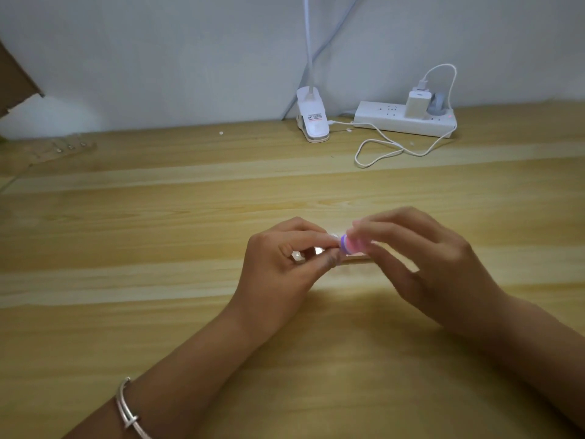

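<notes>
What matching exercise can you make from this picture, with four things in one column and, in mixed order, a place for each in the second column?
Things:
1. pink and purple item
2. bracelet
3. power strip
4. white clip

Places:
A. at the far edge of the table, with a charger plugged into it
B. pinched between the left hand and the right hand
C. around the left wrist
D. near the wall, with a white stem rising from it

Right pairs: 1-B, 2-C, 3-A, 4-D.
</notes>
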Demonstrator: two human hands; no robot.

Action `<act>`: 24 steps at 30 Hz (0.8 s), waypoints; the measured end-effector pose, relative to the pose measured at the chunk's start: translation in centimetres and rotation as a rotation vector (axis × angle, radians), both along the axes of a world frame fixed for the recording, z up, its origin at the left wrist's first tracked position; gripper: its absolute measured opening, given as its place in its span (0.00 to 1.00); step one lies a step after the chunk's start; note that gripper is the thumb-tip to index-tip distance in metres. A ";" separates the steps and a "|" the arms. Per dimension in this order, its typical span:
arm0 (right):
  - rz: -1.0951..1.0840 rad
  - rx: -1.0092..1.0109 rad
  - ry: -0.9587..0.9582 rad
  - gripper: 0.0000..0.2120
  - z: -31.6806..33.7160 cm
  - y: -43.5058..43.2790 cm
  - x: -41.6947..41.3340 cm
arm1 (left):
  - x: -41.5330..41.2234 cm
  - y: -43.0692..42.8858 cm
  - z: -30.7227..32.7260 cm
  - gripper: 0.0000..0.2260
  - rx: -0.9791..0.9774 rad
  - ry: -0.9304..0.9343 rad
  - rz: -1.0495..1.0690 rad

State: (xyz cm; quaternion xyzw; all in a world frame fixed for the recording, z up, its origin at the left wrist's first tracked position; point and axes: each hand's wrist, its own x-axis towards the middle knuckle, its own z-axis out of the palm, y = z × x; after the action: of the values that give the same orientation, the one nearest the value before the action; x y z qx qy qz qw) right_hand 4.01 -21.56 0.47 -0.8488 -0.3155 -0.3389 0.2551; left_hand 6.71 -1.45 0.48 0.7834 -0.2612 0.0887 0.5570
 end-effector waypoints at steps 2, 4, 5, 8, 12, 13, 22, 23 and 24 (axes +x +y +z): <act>0.003 0.027 0.012 0.07 0.1 0.0 0.0 | 0.0 -0.1 -0.1 0.05 -0.003 -0.001 -0.005; 0.061 0.002 -0.014 0.06 -0.3 0.6 -0.5 | 0.0 0.0 -0.1 0.05 -0.018 -0.013 -0.019; 0.087 -0.022 -0.026 0.07 -0.3 0.8 -0.6 | 0.0 0.1 -0.1 0.06 -0.025 -0.015 -0.021; 0.038 -0.010 -0.025 0.07 -0.2 0.2 -0.1 | 0.1 0.0 -0.2 0.05 -0.016 -0.007 -0.008; 0.038 0.038 0.002 0.07 -0.2 0.2 -0.1 | 0.1 0.1 -0.2 0.05 -0.022 0.001 -0.024; 0.060 0.024 -0.010 0.07 -0.2 0.5 -0.3 | 0.0 0.1 -0.2 0.05 -0.026 -0.012 -0.031; 0.009 0.146 0.062 0.08 0.1 -0.2 -0.1 | 0.2 0.0 -0.2 0.05 -0.038 -0.009 -0.039; 0.051 0.099 0.036 0.08 -0.1 0.2 -0.3 | 0.1 0.1 -0.2 0.05 -0.037 -0.020 -0.051; 0.080 0.044 0.009 0.08 -0.2 0.4 -0.3 | 0.1 0.1 -0.2 0.05 -0.034 -0.032 -0.059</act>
State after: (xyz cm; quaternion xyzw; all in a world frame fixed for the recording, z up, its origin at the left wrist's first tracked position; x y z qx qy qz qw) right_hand 3.66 -21.19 0.22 -0.8312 -0.3406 -0.3312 0.2887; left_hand 6.84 -1.35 0.25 0.7643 -0.2916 0.0891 0.5683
